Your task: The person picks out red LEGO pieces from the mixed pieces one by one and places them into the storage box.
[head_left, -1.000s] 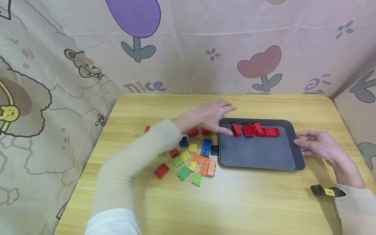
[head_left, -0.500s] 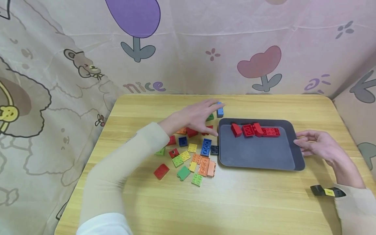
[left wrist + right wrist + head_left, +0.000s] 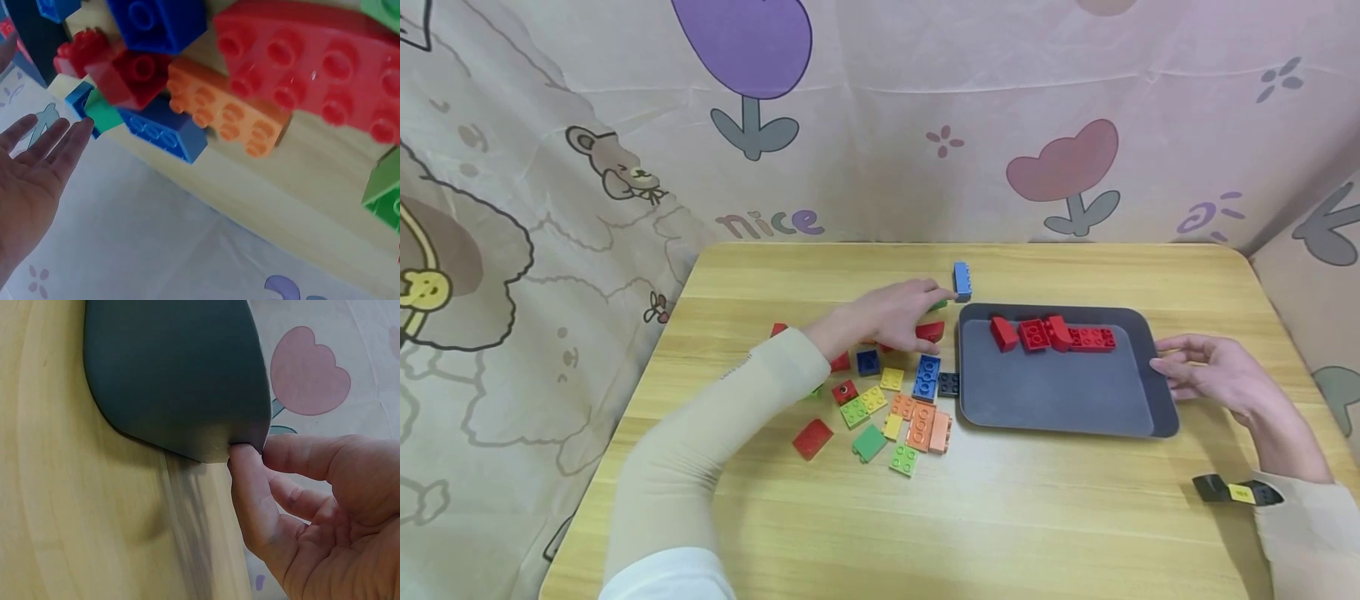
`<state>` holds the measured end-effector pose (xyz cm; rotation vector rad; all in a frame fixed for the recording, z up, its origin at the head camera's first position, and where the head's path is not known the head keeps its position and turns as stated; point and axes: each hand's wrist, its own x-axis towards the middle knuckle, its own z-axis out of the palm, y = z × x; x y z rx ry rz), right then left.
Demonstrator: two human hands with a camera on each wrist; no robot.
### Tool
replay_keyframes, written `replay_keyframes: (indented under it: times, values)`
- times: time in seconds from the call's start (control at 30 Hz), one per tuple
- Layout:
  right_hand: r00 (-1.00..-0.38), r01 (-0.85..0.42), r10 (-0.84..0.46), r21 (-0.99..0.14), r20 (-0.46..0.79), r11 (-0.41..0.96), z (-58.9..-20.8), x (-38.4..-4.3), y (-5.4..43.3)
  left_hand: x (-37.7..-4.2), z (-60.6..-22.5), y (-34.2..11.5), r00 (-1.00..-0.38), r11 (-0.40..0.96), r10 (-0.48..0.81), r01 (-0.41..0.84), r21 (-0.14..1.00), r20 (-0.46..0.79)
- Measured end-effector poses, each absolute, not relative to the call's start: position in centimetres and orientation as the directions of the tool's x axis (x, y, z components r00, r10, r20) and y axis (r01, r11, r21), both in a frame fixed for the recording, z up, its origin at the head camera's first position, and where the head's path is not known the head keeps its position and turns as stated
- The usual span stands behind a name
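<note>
My left hand (image 3: 897, 315) reaches over the pile, its fingers and thumb spread apart around a red brick (image 3: 931, 331) near the tray's left edge. Nothing is held in it. In the left wrist view the left hand (image 3: 31, 181) shows straight fingers, with a green brick (image 3: 102, 112) by the fingertips. On the other side, my right hand (image 3: 1213, 371) pinches the right rim of a dark grey tray (image 3: 1052, 396) between thumb and fingers; the right wrist view shows the same pinch on the tray (image 3: 181, 381). Several red bricks (image 3: 1034, 334) lie along the tray's back wall.
Loose bricks cover the table left of the tray, among them a blue brick (image 3: 927, 377), an orange brick (image 3: 921, 427) and a black brick (image 3: 949, 384). A light blue brick (image 3: 962, 281) stands behind the tray. A patterned cloth (image 3: 887, 125) hangs behind the table.
My left hand has drawn back left from the tray's back left corner, then come forward around the red brick. The right hand and tray have stayed in place.
</note>
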<state>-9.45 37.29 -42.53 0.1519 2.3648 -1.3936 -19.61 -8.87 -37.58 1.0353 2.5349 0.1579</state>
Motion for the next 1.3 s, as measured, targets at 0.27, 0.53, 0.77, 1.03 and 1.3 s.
replay_keyframes:
  times: [0.27, 0.53, 0.77, 1.03, 1.3]
  values:
    - [-0.919, 0.284, -0.103, -0.818, -0.382, 0.500, -42.6, -9.5, 37.3, -19.3, -38.9, -8.7, -0.626, 0.709, 0.699, 0.667, 0.227, -0.344]
    - [-0.924, 0.271, -0.101, -0.818, -0.369, 0.508, -42.8, -9.5, 37.3, -19.3, -39.8, -8.4, -0.609, 0.683, 0.727, 0.691, 0.236, -0.318]
    - [-0.923, 0.278, -0.097, -0.821, -0.371, 0.499, -42.8, -9.5, 37.3, -19.4, -40.1, -8.2, -0.608, 0.672, 0.737, 0.705, 0.227, -0.295]
    - [-0.921, 0.284, -0.099, -0.821, -0.378, 0.495, -42.7, -9.6, 37.3, -19.6, -40.2, -8.0, -0.605, 0.668, 0.741, 0.707, 0.232, -0.290]
    - [-0.917, 0.299, -0.106, -0.837, -0.385, 0.458, -42.7, -9.5, 37.4, -19.7, -40.1, -7.9, -0.597, 0.660, 0.747, 0.718, 0.223, -0.292]
